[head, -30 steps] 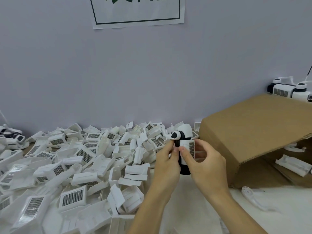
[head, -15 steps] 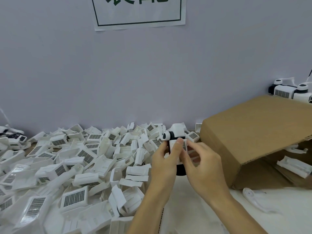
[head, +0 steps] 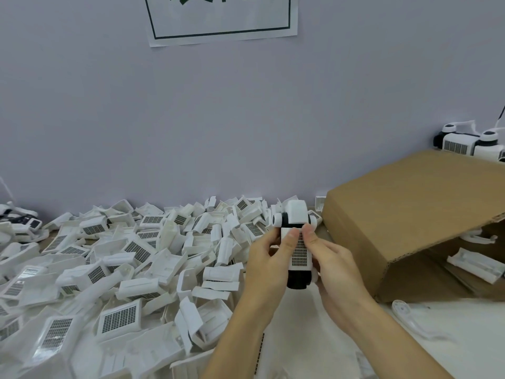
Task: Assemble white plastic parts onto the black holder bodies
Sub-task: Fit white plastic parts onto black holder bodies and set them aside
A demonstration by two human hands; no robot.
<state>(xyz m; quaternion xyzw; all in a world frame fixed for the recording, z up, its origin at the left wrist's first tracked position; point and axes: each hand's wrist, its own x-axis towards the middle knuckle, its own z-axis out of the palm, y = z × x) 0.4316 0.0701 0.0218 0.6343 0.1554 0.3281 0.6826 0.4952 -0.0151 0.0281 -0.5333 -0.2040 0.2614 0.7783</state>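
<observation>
Both hands are up in front of the person, just above the bench (head: pixel 314 332), working on one unit. The left hand (head: pixel 266 266) has its fingers curled round the black holder body (head: pixel 298 280) from the left side, its thumb laid up across the face of the white plastic part (head: pixel 299 253) with the dark grid panel. The right hand (head: pixel 334 266) comes in from the other side, thumb and fingers pinching the same white part near its upper end, so each grip is closed firmly on the piece and neither is slack. The thumbs nearly meet over the top of the grid panel. Only the rounded black lower end of the holder shows beneath the white part; the rest is hidden by fingers. A white hinged head (head: pixel 293 213) with a round knob on its left sticks up above the thumbs. To the left, a deep heap of loose white parts (head: pixel 117 258) covers the bench up to the wall, many showing the same grid panels. To the right stands a cardboard box (head: pixel 410 214) tipped on its side with its opening facing right, more white pieces lying inside it. A lone curved white bracket (head: pixel 410 318) lies on the bench in front of the box. Finished black-and-white units (head: pixel 464 143) sit behind the box by the wall, and a paper sign (head: pixel 221 20) is taped above.
</observation>
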